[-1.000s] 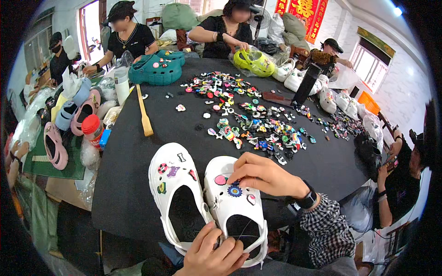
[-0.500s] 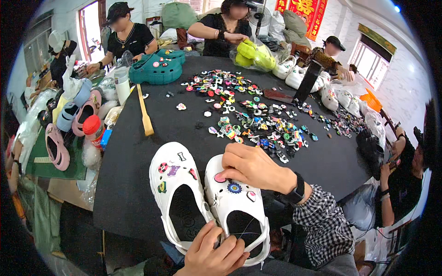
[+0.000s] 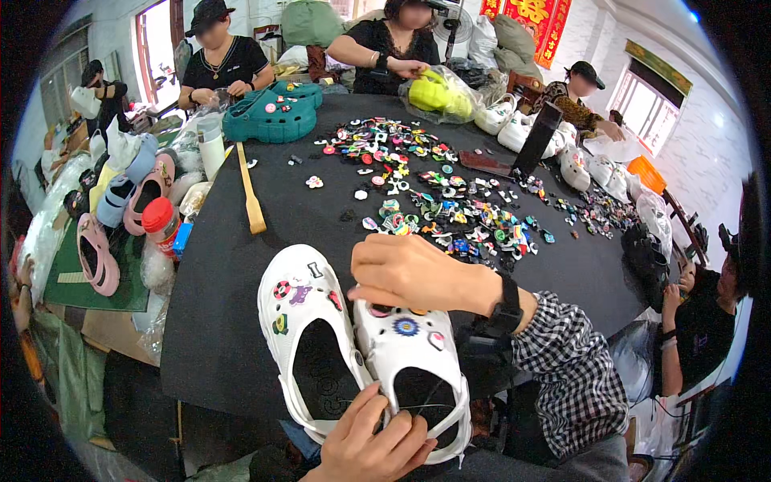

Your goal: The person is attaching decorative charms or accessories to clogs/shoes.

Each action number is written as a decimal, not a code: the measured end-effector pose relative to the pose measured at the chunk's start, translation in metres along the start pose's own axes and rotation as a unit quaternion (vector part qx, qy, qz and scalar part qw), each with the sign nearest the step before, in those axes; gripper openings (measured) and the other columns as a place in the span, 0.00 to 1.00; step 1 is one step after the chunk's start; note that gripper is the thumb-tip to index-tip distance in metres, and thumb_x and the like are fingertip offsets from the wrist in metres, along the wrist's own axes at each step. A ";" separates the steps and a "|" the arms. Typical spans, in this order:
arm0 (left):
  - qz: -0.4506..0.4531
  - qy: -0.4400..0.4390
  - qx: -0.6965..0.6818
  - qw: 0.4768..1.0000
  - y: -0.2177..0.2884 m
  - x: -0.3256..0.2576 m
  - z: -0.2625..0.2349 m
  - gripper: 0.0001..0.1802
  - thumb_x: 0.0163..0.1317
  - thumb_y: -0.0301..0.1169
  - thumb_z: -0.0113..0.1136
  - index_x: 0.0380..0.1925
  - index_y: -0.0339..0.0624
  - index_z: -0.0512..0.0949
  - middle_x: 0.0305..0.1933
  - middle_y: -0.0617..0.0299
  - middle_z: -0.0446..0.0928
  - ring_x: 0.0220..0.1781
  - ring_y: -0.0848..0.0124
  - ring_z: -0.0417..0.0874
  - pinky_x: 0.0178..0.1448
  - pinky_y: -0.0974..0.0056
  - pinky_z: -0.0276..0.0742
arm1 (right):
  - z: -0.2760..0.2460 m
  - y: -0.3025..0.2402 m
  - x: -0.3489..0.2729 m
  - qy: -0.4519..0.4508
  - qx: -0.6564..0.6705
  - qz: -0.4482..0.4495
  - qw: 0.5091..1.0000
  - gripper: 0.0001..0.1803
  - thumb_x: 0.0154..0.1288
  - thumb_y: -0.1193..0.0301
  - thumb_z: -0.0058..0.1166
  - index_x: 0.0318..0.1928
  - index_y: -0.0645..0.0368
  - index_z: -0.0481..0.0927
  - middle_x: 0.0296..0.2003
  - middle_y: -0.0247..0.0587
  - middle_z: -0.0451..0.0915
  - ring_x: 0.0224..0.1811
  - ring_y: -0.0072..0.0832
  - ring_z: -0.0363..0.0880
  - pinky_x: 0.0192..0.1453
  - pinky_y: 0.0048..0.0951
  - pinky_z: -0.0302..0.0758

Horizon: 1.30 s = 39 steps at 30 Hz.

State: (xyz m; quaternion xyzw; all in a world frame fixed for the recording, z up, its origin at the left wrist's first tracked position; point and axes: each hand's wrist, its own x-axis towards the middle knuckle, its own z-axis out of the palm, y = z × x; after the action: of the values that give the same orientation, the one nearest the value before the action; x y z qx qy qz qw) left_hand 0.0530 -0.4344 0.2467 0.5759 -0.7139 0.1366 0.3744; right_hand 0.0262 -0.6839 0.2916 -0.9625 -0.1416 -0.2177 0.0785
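Note:
Two white clogs stand side by side at the table's near edge, toes pointing away. The left clog [image 3: 275, 277] carries several colourful charms on its toe. On the right clog [image 3: 385, 353] a blue flower charm [image 3: 406, 326] and others show. My left hand [image 3: 373, 438] is closed on the inner sides of both clogs near the heels, with a thin clear thread beside its fingers. Over the right clog's toe my right hand [image 3: 414, 273] hovers or rests with fingers curled. It covers part of the toe, and anything in its fingers is hidden.
Several loose charms [image 3: 474, 221] lie heaped across the black table [image 3: 233, 345]. A wooden stick [image 3: 250, 193], a teal clog pair [image 3: 273, 120] and a red-lidded jar [image 3: 162, 225] lie leftward. White clogs [image 3: 574, 170] line the right edge. Several people sit or stand around.
My right hand has lifted from the pink charm and shifted left and away over the right clog's toe. My left hand stays in place. Co-workers' hands have moved.

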 end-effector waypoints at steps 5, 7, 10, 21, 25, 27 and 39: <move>0.022 0.006 0.007 1.000 0.001 0.003 0.002 0.13 0.57 0.40 0.62 0.32 0.41 0.82 0.35 0.58 0.75 0.49 0.51 0.77 0.60 0.48 0.77 | 0.007 0.001 0.011 0.003 -0.042 0.018 0.999 0.14 0.64 0.63 0.58 0.27 0.61 0.78 0.27 0.40 0.76 0.33 0.38 0.78 0.35 0.38 0.77; 0.018 0.008 0.007 1.000 0.000 0.002 0.002 0.13 0.57 0.39 0.62 0.32 0.41 0.82 0.35 0.58 0.75 0.49 0.52 0.77 0.60 0.48 0.77 | 0.010 0.002 0.013 0.008 -0.035 0.021 0.999 0.14 0.64 0.63 0.57 0.27 0.60 0.78 0.26 0.39 0.76 0.32 0.38 0.79 0.35 0.38 0.77; 0.016 0.010 0.005 1.000 -0.001 0.000 0.003 0.12 0.57 0.39 0.62 0.32 0.42 0.82 0.36 0.59 0.75 0.49 0.52 0.77 0.59 0.49 0.77 | 0.004 0.001 0.005 0.025 -0.025 0.049 0.998 0.15 0.65 0.63 0.57 0.27 0.61 0.77 0.24 0.42 0.75 0.30 0.41 0.78 0.34 0.40 0.76; 0.018 0.005 0.020 1.000 0.001 -0.002 0.000 0.11 0.56 0.39 0.63 0.32 0.43 0.82 0.37 0.61 0.76 0.50 0.55 0.77 0.58 0.51 0.77 | -0.023 0.032 -0.060 0.154 -0.060 0.376 0.912 0.12 0.68 0.65 0.56 0.33 0.61 0.75 0.21 0.50 0.78 0.23 0.48 0.79 0.27 0.44 0.73; 0.019 0.004 0.028 0.999 0.002 0.000 -0.001 0.11 0.57 0.39 0.63 0.31 0.43 0.82 0.37 0.61 0.77 0.49 0.55 0.77 0.59 0.51 0.77 | -0.021 0.029 -0.072 0.147 -0.088 0.421 0.891 0.11 0.68 0.65 0.55 0.36 0.61 0.76 0.25 0.48 0.81 0.26 0.46 0.81 0.31 0.43 0.75; 0.020 0.002 0.030 0.999 0.001 0.001 0.000 0.11 0.57 0.39 0.62 0.31 0.43 0.82 0.37 0.60 0.77 0.49 0.55 0.77 0.59 0.50 0.77 | -0.024 0.026 -0.076 0.144 -0.074 0.417 0.895 0.10 0.68 0.66 0.55 0.37 0.61 0.76 0.27 0.48 0.82 0.28 0.45 0.82 0.32 0.42 0.76; 0.040 -0.010 0.013 0.999 -0.002 0.002 -0.005 0.13 0.61 0.43 0.59 0.32 0.45 0.81 0.41 0.60 0.78 0.51 0.54 0.77 0.59 0.50 0.77 | -0.012 -0.065 -0.043 0.110 0.076 0.129 0.983 0.07 0.59 0.73 0.62 0.39 0.58 0.84 0.40 0.37 0.81 0.42 0.36 0.79 0.46 0.35 0.77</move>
State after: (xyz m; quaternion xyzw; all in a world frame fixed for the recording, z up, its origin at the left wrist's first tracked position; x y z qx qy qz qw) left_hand 0.0572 -0.4330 0.2511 0.5530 -0.7384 0.1551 0.3534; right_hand -0.0356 -0.6351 0.2894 -0.9339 -0.0230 -0.2993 0.1943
